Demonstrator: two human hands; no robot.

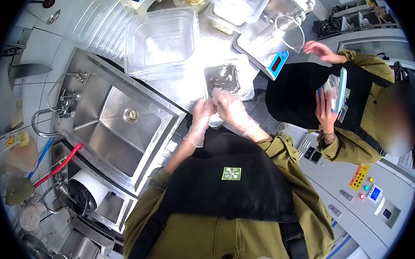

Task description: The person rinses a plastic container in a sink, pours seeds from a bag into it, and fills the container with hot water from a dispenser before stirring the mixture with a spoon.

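Both of my hands wear clear plastic gloves and meet at the near edge of a clear plastic container (246, 74) with something dark and glossy in it. My left hand (201, 114) is closed, its fingertips drawn together beside the container's near left corner. Right against it is my right hand (231, 111), fingers curled, overlapping the container's near rim in this view. I cannot tell what is pinched between the fingers. Just beyond the container stands a digital scale (276, 65) with a clear measuring jug (286, 33) on it.
Stacked clear tubs (160, 39) and nested lids or trays (94, 22) stand at the back left. A steel sink (120, 121) adjoins the counter on my left. To the right, a co-worker (352, 99) holds a pale-lidded container (341, 89), near a grey cabinet (325, 181) with a control panel.
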